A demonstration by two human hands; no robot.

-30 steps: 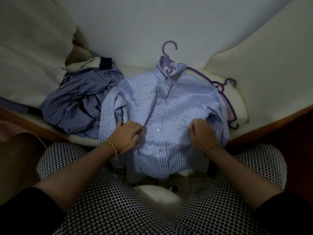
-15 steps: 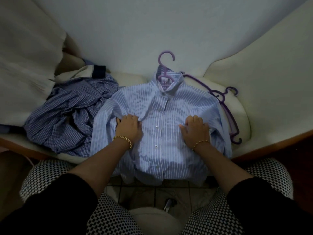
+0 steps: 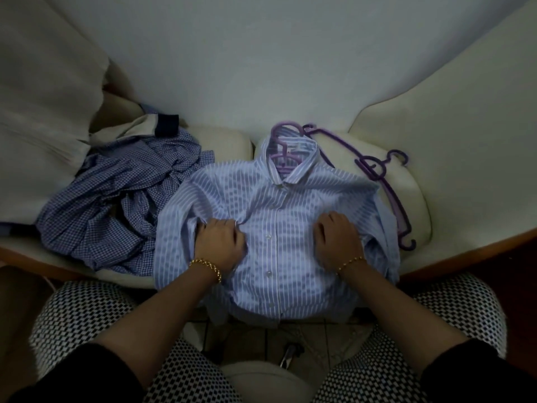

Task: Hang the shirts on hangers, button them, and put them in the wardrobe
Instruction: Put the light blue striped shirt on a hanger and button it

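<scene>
The striped shirt (image 3: 279, 216) lies face up on the cream sofa seat (image 3: 418, 205), its front closed down the button line and its hem hanging off the seat's front edge toward the person. Both hands rest on its chest, one on each side of the buttons. The left hand (image 3: 219, 242) has its fingers curled and pinches a fold of the cloth, which bunches into wrinkles at its fingertips. The right hand (image 3: 338, 241) lies knuckles up with bent fingers pressed into the fabric; whether it has hold of any cloth cannot be told. Beyond the hands, the open collar holds a purple hanger (image 3: 283, 158), whose hook sticks out past the collar's top. Outward from the right hand, more purple hangers (image 3: 386, 181) lie loose on the cushion, partly tucked under the shirt's shoulder and sleeve. Outward from the left hand, a crumpled blue checked shirt (image 3: 116, 205) is heaped on the same seat, touching the striped shirt's sleeve, and past it lies a cream garment with a navy cuff (image 3: 139, 128). Each wrist wears a gold bracelet (image 3: 206, 264). Nearer than the hands, the person's knees in black-and-white patterned trousers (image 3: 87, 312) flank a strip of tiled floor (image 3: 319, 335).
</scene>
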